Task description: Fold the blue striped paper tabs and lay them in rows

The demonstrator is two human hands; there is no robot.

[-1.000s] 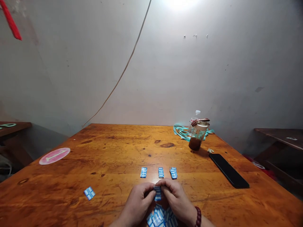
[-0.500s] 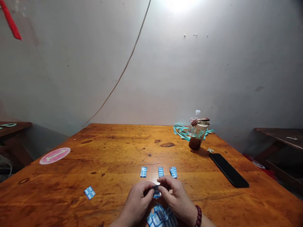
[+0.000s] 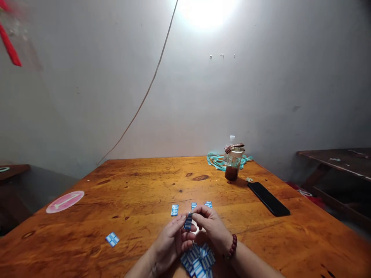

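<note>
Between my two hands is a small blue-and-white card (image 3: 188, 222), tilted and held above the table. My left hand (image 3: 171, 241) pinches its left edge with the thumb, the other fingers curled loosely below. My right hand (image 3: 213, 227), with a dark red bead bracelet on the wrist, grips its upper right corner between thumb and forefinger. Under my hands lies a loose pile of similar cards (image 3: 198, 260). Beyond them are a left card (image 3: 174, 210), a middle card (image 3: 194, 206) and a right group (image 3: 208, 204), the latter two partly hidden by my right hand.
One more blue-and-white card (image 3: 112, 239) lies to the left, nearer me than a pink round sticker (image 3: 65, 202). On the right are a black phone (image 3: 269, 199), a bottle of dark liquid (image 3: 232, 168), a clear plastic bottle (image 3: 232, 138) and turquoise straps (image 3: 216, 161) on the wooden table (image 3: 139, 185).
My hands have risen slightly with the card, which now stands more upright and shows its striped face. The left fingers have loosened below it. The camera view has shifted a little.
</note>
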